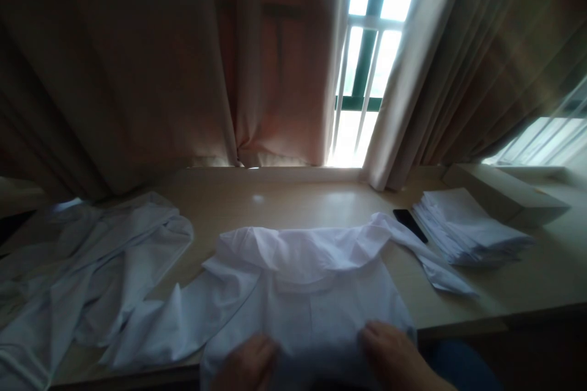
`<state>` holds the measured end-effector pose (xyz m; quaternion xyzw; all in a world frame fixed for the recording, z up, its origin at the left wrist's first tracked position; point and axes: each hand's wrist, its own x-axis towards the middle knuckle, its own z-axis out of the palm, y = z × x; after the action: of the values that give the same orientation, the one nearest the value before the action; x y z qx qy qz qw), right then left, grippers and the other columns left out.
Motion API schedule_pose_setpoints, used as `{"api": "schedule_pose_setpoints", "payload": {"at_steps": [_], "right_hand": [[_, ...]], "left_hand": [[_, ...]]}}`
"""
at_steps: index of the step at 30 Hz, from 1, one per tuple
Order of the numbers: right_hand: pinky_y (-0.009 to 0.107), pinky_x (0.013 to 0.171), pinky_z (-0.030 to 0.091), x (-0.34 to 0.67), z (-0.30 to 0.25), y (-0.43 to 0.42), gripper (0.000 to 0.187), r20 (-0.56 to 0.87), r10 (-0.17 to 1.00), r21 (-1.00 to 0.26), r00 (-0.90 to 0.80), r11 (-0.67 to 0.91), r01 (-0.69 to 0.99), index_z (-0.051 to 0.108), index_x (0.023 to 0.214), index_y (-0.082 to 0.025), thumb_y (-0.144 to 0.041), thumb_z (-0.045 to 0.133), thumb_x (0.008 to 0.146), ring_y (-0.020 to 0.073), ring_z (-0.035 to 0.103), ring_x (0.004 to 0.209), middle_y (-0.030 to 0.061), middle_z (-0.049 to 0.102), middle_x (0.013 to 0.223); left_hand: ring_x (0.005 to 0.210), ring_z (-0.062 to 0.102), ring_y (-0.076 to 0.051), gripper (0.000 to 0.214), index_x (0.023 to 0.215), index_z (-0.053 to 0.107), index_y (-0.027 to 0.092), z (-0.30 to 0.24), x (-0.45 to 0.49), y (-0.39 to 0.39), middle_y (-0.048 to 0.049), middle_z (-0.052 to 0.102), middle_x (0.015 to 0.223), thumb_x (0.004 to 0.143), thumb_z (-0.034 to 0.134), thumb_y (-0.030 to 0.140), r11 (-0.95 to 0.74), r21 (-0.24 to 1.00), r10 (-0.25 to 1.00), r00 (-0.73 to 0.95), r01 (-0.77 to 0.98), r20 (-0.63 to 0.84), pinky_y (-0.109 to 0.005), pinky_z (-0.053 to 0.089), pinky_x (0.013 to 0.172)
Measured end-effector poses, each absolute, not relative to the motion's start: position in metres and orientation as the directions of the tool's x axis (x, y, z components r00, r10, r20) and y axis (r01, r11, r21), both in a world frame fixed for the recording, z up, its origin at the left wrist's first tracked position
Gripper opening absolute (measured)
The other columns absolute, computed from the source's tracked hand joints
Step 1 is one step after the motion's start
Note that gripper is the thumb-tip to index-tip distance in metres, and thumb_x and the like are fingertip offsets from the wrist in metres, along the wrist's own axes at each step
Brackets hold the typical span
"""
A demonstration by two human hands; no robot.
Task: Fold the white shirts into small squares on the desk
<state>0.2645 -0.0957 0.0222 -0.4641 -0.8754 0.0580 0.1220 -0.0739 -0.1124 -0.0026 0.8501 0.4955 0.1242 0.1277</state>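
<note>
A white long-sleeved shirt point(316, 305) lies spread on the wooden table, its lower part coming over the front edge toward me. One sleeve stretches to the left and the other to the right. My left hand point(250, 360) is closed on the shirt's left side near the bottom of the view, slightly blurred. On the right side, my right hand point(389, 348) has its fingers curled onto the cloth too. The fingertips of both hands are partly hidden.
Crumpled white garments point(123, 256) lie on the table point(220, 201) at left. A stack of folded white cloth point(468, 226) sits at right, beside a dark phone point(409, 224) and a pale box point(509, 192). Curtains point(284, 73) and a window point(367, 61) stand behind.
</note>
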Motion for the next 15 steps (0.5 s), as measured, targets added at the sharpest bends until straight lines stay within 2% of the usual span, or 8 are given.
{"api": "schedule_pose_setpoints", "payload": {"at_steps": [3,7,12,15], "right_hand": [[0.034,0.078,0.047,0.245,0.032,-0.033,0.032,0.308,0.808,-0.155,-0.502,0.563,0.812,0.062,0.104,-0.022,-0.003,0.05,0.08,0.0217,0.059,0.09,0.0061,0.066,0.1],[0.046,0.092,0.042,0.231,0.028,0.015,0.052,0.441,0.709,-0.001,-0.55,0.613,0.79,0.052,0.129,-0.024,-0.001,0.046,0.083,0.0281,0.051,0.11,0.0102,0.057,0.126],[0.052,0.1,0.037,0.23,0.01,0.025,0.049,0.45,0.564,0.132,-0.692,0.725,0.676,0.047,0.135,-0.026,-0.009,0.048,0.089,0.0291,0.046,0.121,0.0118,0.052,0.133],[0.053,0.1,0.037,0.233,0.001,0.023,0.043,0.45,0.473,0.186,-0.757,0.78,0.598,0.049,0.132,-0.028,-0.012,0.047,0.092,0.0272,0.048,0.119,0.0115,0.052,0.133]], "left_hand": [[0.099,0.061,-0.018,0.045,0.115,0.059,0.026,0.015,-0.075,-0.057,-0.0066,0.064,0.107,0.081,0.039,0.002,-0.483,0.243,0.867,0.42,0.841,0.267,-0.031,0.051,0.084],[0.105,0.059,-0.02,0.049,0.119,0.055,0.022,0.021,-0.077,-0.003,-0.0086,0.062,0.116,0.079,0.038,-0.001,-0.505,0.048,0.84,0.478,0.862,0.256,-0.034,0.051,0.086],[0.103,0.06,-0.019,0.049,0.127,0.049,0.021,0.007,-0.084,0.008,-0.0099,0.062,0.117,0.083,0.037,0.002,-0.579,-0.085,0.787,0.583,0.811,0.203,-0.033,0.051,0.086],[0.105,0.06,-0.02,0.042,0.121,0.052,0.02,-0.003,-0.091,0.004,-0.0119,0.058,0.124,0.086,0.037,0.003,-0.612,-0.116,0.751,0.621,0.782,0.224,-0.034,0.051,0.086]]}}
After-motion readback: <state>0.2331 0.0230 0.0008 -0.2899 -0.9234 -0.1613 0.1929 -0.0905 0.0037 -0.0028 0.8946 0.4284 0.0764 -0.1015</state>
